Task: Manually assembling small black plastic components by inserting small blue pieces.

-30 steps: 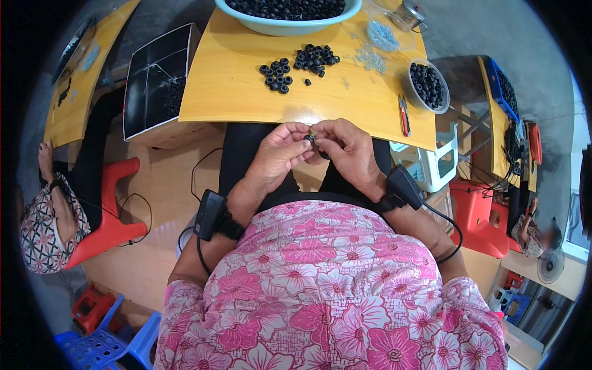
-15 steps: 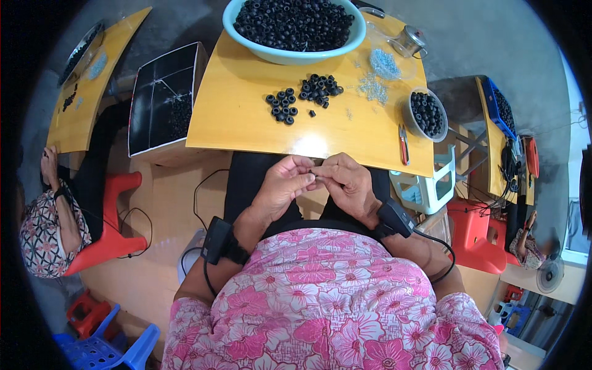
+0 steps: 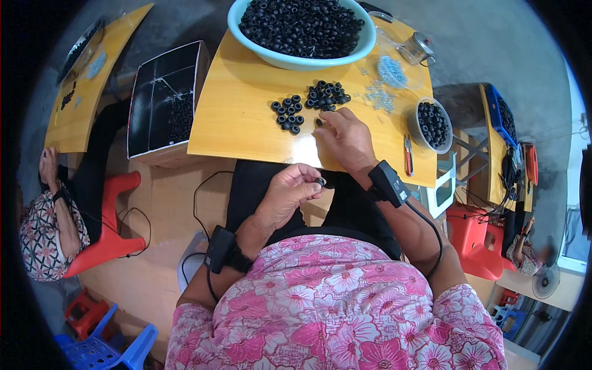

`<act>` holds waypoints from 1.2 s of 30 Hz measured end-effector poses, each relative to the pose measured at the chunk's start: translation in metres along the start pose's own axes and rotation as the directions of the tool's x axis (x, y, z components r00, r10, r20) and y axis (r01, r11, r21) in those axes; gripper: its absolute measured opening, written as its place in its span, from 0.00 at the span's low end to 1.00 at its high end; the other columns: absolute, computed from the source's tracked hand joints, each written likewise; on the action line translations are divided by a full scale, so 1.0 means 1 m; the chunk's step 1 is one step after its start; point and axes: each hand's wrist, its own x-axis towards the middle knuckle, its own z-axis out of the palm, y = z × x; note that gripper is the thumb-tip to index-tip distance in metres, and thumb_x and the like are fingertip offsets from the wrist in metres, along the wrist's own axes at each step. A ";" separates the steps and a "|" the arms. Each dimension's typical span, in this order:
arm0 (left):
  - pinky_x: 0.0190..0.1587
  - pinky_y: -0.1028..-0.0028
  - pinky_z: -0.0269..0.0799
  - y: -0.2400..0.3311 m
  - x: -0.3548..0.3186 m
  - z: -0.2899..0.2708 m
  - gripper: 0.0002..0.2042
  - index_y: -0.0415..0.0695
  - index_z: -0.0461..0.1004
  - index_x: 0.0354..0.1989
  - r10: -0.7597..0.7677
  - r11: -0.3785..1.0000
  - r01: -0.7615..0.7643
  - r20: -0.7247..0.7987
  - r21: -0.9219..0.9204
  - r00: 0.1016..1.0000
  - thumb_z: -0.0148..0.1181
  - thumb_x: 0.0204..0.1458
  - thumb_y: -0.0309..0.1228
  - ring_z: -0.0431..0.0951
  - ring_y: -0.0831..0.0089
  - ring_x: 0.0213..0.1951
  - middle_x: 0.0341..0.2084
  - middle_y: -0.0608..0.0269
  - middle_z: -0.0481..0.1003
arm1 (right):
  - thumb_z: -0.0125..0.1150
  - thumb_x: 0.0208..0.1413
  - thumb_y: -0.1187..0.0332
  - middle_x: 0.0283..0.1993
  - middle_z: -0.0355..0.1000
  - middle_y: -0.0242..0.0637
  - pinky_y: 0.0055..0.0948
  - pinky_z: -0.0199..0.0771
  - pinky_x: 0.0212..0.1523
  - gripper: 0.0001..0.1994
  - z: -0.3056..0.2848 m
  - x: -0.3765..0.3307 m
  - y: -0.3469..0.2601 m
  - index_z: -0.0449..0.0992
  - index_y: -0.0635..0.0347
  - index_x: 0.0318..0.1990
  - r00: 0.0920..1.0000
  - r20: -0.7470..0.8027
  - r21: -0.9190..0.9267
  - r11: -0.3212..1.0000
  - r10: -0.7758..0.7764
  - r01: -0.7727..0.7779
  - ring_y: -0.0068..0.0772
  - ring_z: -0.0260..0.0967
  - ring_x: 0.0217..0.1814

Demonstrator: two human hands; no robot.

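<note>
Pinched between the thumb and fingers of my left hand (image 3: 288, 190) is a small round black part with a hole (image 3: 320, 182), held over my lap just off the table's front edge. My right hand (image 3: 348, 143) reaches over the table, its thumb and forefinger slightly apart at a tiny black piece (image 3: 319, 123). Whether the fingertips touch that piece cannot be made out. Beyond it lie two groups of hollow black parts, a left cluster (image 3: 288, 114) and a right heap (image 3: 327, 95).
A light blue basin (image 3: 302, 60) full of black parts stands at the back of the yellow table (image 3: 234, 117). To the right are a tub of black parts (image 3: 433, 126), clear small pieces (image 3: 379, 98), red-handled snips (image 3: 408, 154) and a metal cup (image 3: 419, 49). Another person (image 3: 55, 228) sits at left.
My hands were together at the table's front edge. The right hand has moved up and forward to the tiny black piece; the left stays back, holding the round black part. The view has shifted slightly.
</note>
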 end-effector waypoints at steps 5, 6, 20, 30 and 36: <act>0.45 0.78 0.69 0.001 -0.002 0.001 0.08 0.40 0.70 0.38 -0.021 1.000 0.021 -0.024 0.008 0.999 0.54 0.50 0.16 0.72 0.78 0.40 0.35 0.65 0.72 | 0.60 0.45 0.69 0.30 0.68 0.40 0.39 0.70 0.30 0.05 0.008 0.001 -0.003 0.75 0.57 0.31 0.999 0.013 -0.111 0.993 -0.031 0.032 0.47 0.69 0.30; 0.44 0.78 0.69 0.001 -0.001 0.001 0.08 0.40 0.70 0.38 -0.028 1.000 0.028 -0.021 0.012 0.999 0.54 0.50 0.16 0.73 0.78 0.39 0.35 0.65 0.72 | 0.60 0.45 0.69 0.30 0.68 0.40 0.39 0.70 0.30 0.05 0.009 0.000 -0.001 0.75 0.57 0.31 1.000 0.013 -0.111 0.993 -0.027 0.029 0.47 0.69 0.30; 0.45 0.76 0.73 -0.002 -0.002 -0.001 0.09 0.40 0.69 0.43 -0.027 0.993 0.028 -0.011 0.119 1.000 0.54 0.53 0.20 0.74 0.78 0.39 0.36 0.65 0.72 | 0.59 0.51 0.76 0.27 0.72 0.31 0.18 0.69 0.28 0.06 -0.025 -0.056 -0.008 0.75 0.67 0.36 0.898 0.336 0.601 0.670 0.284 -0.436 0.16 0.68 0.27; 0.46 0.75 0.73 -0.007 -0.005 0.002 0.10 0.40 0.70 0.43 -0.012 0.981 0.018 -0.032 0.195 0.999 0.54 0.52 0.19 0.72 0.78 0.40 0.37 0.66 0.71 | 0.56 0.54 0.76 0.29 0.73 0.30 0.16 0.69 0.29 0.08 -0.029 -0.090 -0.016 0.76 0.66 0.41 0.794 0.471 0.681 0.415 0.384 -0.604 0.16 0.67 0.27; 0.45 0.76 0.72 -0.009 -0.003 -0.002 0.10 0.40 0.69 0.43 0.030 0.980 -0.029 -0.002 0.196 1.000 0.55 0.52 0.19 0.71 0.79 0.41 0.38 0.66 0.69 | 0.55 0.55 0.76 0.30 0.72 0.29 0.16 0.68 0.30 0.08 -0.026 -0.091 -0.014 0.76 0.66 0.41 0.795 0.486 0.702 0.380 0.363 -0.602 0.16 0.66 0.27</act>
